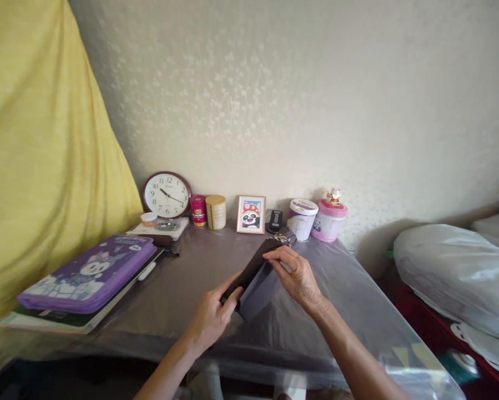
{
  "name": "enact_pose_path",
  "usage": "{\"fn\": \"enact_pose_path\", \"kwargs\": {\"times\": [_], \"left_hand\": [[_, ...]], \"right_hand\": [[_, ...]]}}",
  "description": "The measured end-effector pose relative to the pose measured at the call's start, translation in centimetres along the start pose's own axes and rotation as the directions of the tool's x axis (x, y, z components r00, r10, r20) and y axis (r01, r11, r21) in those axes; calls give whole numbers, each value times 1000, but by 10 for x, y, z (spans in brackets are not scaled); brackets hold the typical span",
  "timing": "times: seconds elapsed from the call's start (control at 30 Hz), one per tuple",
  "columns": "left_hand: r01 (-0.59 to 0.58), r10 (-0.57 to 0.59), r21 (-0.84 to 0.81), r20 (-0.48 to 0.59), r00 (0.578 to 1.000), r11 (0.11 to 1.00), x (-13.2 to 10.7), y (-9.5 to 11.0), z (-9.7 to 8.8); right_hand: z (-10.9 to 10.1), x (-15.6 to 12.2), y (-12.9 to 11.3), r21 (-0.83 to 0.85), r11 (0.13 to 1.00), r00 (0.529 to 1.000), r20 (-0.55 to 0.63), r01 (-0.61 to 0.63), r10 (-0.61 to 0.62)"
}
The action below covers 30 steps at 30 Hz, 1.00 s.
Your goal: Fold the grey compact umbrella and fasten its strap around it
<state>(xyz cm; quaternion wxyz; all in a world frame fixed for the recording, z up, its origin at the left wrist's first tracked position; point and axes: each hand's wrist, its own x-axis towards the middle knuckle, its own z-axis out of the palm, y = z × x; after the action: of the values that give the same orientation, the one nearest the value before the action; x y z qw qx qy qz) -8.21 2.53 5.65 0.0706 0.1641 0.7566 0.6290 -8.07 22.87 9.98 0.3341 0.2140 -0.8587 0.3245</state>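
Note:
Both my hands hold a dark brown wallet (255, 265) with a grey inner flap, lifted a little above the table (182, 300). My left hand (213, 316) pinches its near end, fingers closed on the edge. Farther along, my right hand (295, 275) grips the wallet's upper side, fingers curled over it. A patterned metal part shows at the wallet's far tip.
A purple cartoon case (91, 272) lies on books at the left. Along the wall stand a round clock (167, 194), two small tins (207, 211), a framed panda picture (251, 214), a white tub (301, 218) and a pink jar (329, 220). A plastic-wrapped bundle (453, 272) lies at the right.

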Motion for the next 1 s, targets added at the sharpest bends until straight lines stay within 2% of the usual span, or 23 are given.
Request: {"fn": "enact_pose_path", "kwargs": {"times": [0.13,0.3,0.4,0.5,0.6,0.63,0.7,0.73,0.8,0.83,0.87,0.93,1.0], "left_hand": [[29,-29,2,77,997,1000,-4,-1,2],[-56,53,13,160,986,998,-7,0,2],[-45,43,12,140,989,999,-7,-2,5],[37,-37,1,104,994,999,-6,-4,8],[96,-91,-33,116,989,995,-4,-8,10],[108,-102,-49,117,988,993,-3,-9,10],[121,-111,-84,110,988,989,-1,-12,8],[121,-111,-102,104,988,987,0,-13,6],[110,-100,-133,84,991,985,2,-13,2],[99,-90,-143,73,993,985,2,-12,-1],[89,-81,-149,59,995,985,3,-12,-3],[72,-68,-157,31,997,985,4,-9,-7],[70,-68,-158,15,998,985,4,-7,-11]], "right_hand": [[1,0,2,-65,998,1000,18,4,-3],[0,0,0,-206,978,997,71,34,-20],[0,0,-2,-276,958,993,110,78,-49],[2,0,-2,-308,946,986,154,106,-60],[1,1,-2,-225,973,989,146,60,-27],[0,1,0,-158,987,994,108,9,8],[-7,1,9,26,990,990,-45,-135,136],[-12,1,15,133,969,963,-147,-208,227],[-22,-2,33,345,886,844,-328,-311,424],[-27,-4,42,429,834,776,-369,-346,512],[-31,-7,52,504,775,721,-362,-381,591],[-35,-15,69,625,617,657,-212,-478,723],[-34,-24,80,686,450,631,16,-571,776]]}}
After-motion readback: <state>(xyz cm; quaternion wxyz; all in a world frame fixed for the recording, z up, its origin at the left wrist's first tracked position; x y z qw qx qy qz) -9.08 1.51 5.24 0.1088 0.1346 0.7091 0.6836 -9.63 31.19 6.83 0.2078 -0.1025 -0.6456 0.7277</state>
